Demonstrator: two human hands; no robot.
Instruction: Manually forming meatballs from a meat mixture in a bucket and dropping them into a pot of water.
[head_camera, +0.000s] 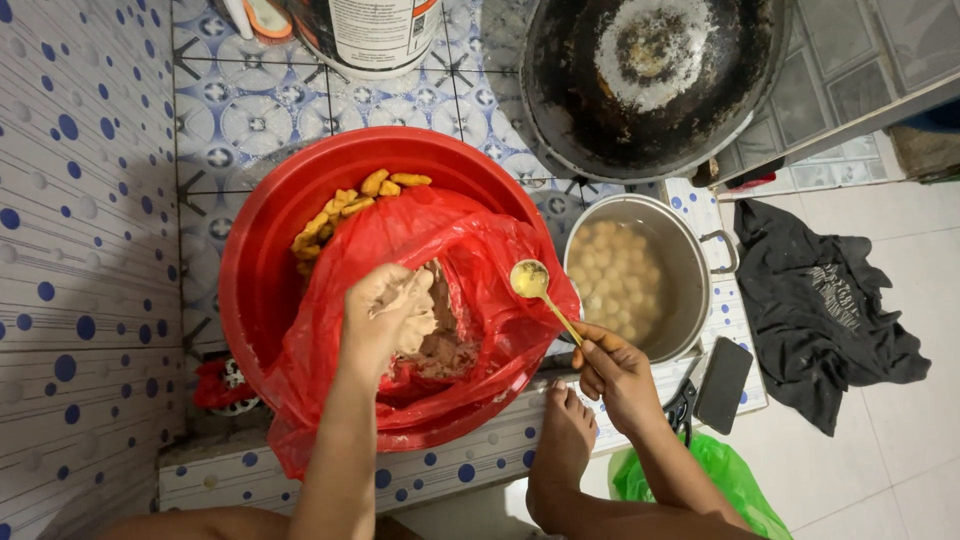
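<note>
At the far left stands a tiled wall (80, 200) with blue dots. Next to it, a big red basin (250, 260) sits on a low tiled ledge (450, 465). Inside the basin, at the back, lie some yellow fried pieces (345, 205). A red plastic bag (480, 260) is spread open in the basin and holds a pale brownish paste (445, 350). The left hand (385, 315) is over the open bag, covered with the paste; its fingers are curled around a lump of it, so the hand is closed on the paste.

To the right, the right hand (615, 370) pinches the thin handle of a spoon (530, 280) between thumb and fingers. The bowl of the spoon is above the edge of the bag and carries a little yellowish paste. Below this hand, a bare foot (565, 440) rests on the ledge.

Just beside the basin, a metal pot (690, 260) holds water with many pale round balls (610, 280). Behind it stands a dark wok (650, 70). Near the pot lie black scissors (682, 405) and a dark phone (722, 385). On the floor at the right lies a black cloth (820, 300).
</note>
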